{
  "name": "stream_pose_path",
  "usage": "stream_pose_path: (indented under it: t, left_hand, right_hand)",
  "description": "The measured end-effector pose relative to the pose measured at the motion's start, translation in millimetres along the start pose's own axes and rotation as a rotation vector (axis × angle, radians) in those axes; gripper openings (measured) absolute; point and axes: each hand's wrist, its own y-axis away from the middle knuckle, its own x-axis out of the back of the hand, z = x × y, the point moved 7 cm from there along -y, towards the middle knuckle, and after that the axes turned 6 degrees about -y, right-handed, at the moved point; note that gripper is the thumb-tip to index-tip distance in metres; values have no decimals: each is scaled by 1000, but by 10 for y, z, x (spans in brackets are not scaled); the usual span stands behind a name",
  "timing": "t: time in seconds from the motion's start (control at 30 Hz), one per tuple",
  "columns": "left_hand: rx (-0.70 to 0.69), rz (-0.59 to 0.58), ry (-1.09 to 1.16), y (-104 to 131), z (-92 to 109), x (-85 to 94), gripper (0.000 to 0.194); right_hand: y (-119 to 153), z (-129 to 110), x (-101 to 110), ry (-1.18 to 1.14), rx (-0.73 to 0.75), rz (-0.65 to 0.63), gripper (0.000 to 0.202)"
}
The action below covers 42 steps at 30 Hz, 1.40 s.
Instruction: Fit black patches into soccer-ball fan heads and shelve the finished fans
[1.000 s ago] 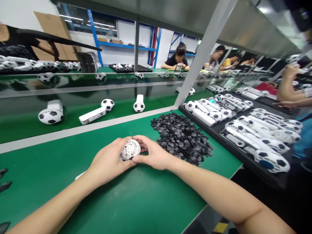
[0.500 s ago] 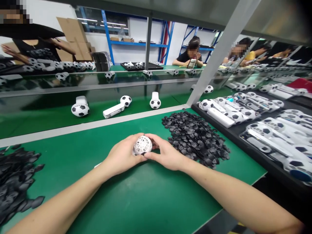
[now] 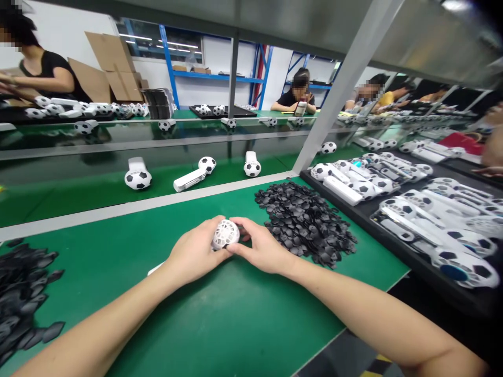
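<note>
White lattice ball shell (image 3: 225, 234) sits pinched between my left hand (image 3: 195, 255) and right hand (image 3: 264, 251), fingertips of both curled and pressed on it, low over the green mat (image 3: 220, 324). Just right of the shell: heap of black patches (image 3: 304, 220). Further right, black tray (image 3: 396, 246) of finished football-patterned units

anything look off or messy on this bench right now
Nothing looks damaged or spilled. Both hands, left hand and right hand, cup a white lattice ball on the green mat. The black pieces lie in a loose heap beside the right hand, and the soccer-ball fans on the belt point different ways.
</note>
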Motion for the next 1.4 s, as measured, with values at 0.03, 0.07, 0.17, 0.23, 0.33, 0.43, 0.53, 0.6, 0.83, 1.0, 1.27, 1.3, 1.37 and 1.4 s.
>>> stream_pose_path:
  t: [0.03,0.07,0.17,0.23,0.33,0.43,0.53,0.6,0.83,1.0,1.27,1.3,1.37,1.4]
  left_hand:
    - [0,-4,-4,2,-1,-2,51]
    - [-1,-8,-3,-1,-11,-7,53]
    - [9,-29,31,-35,-88,-41,65]
    - [4,-48,54,-62,-141,-61,70]
    - [-27,-57,29,-74,-182,-30,67]
    - [-93,-49,-63,-54,-178,63,65]
    - [-190,-44,-127,-30,-144,132,68]
    - [-228,-26,-138,-27,-133,145,72]
    - [-253,0,-126,-58,-151,86,73]
    - [-181,-52,-121,-39,-143,72,71]
    - [-74,24,-79,-62,-72,52,72]
    - [-73,34,-78,-62,-63,54,68]
    - [-75,50,-79,-57,-44,60,58]
    - [-77,54,-81,-53,-35,61,54]
  right_hand:
    - [-34,7,32,13,-18,-32,45]
    - [-81,20,85,52,-37,-63,41]
    - [-276,113,414,436,-101,-56,21]
    - [-397,190,676,716,-133,21,12]
    - [-494,340,829,844,-145,32,7]
    - [-502,446,790,878,-116,-7,14]
    - [-482,450,748,858,-89,-23,20]
    - [-468,392,729,812,-75,-23,19]
    - [-345,-65,438,356,62,15,6]
    - [-192,-361,223,200,280,-92,18]
    - [-80,-443,-6,229,443,-220,11]
    - [-96,-421,-4,196,419,-204,11]
    - [-141,-351,27,123,342,-153,8]
    - [-166,-304,49,90,295,-125,8]
